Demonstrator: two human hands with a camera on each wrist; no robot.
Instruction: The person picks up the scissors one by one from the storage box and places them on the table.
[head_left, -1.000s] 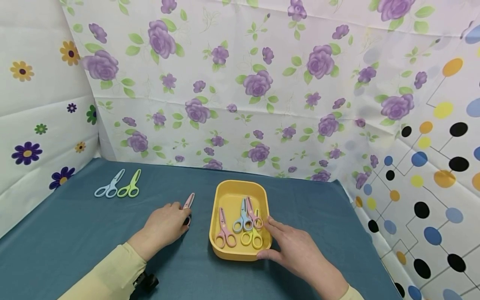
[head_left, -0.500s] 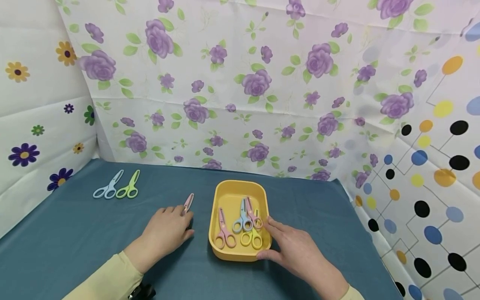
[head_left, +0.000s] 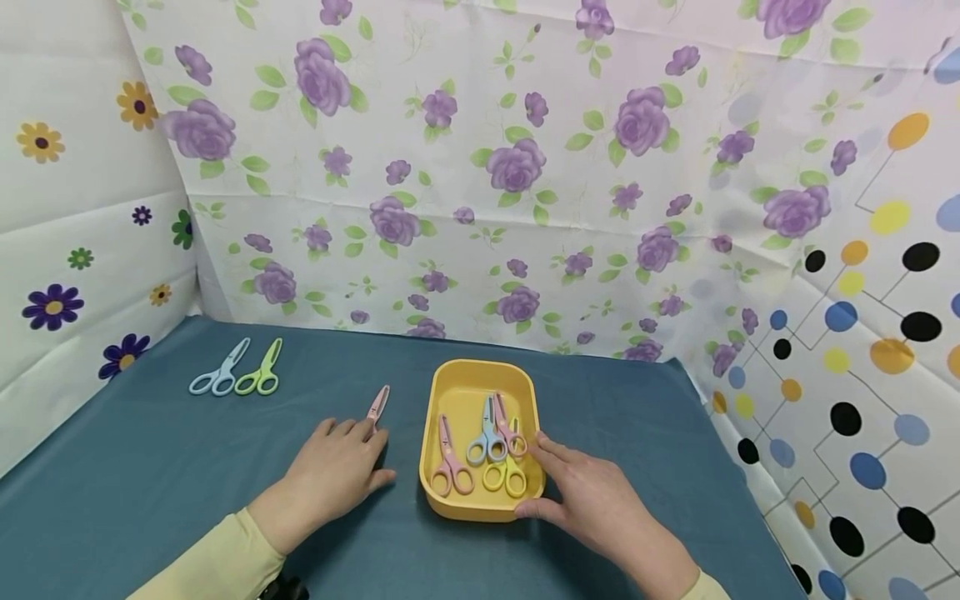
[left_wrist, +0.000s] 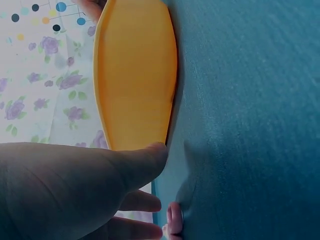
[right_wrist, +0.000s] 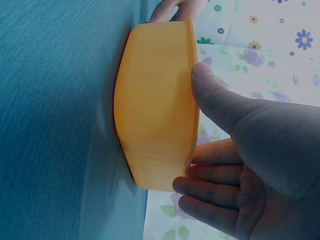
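In the head view my left hand [head_left: 330, 467] lies over a pair of pink scissors [head_left: 379, 405], fingers extended and thumb apart. Only the tip end of the scissors shows beyond the fingertips there; in the left wrist view a pink handle loop [left_wrist: 174, 219] appears by the fingers. A yellow plastic tray [head_left: 480, 510] stands to the right. My right hand [head_left: 588, 500] rests against its near right corner, thumb at the rim and straight fingers along the right wall. Inside the tray lie pink scissors [head_left: 450, 458] on the left, with blue scissors [head_left: 487, 437], another pink pair and yellow scissors [head_left: 504, 479] overlapping on the right.
Light blue scissors [head_left: 223, 371] and green scissors [head_left: 260, 372] lie side by side at the back left of the dark blue cloth [head_left: 615, 408]. Patterned curtains [head_left: 480, 250] enclose the table at the back and both sides.
My left hand's fingers have loosened and drawn slightly back from the pink scissors, with the thumb moving outward. The scissors lie in about the same place. The right hand and tray stay put.
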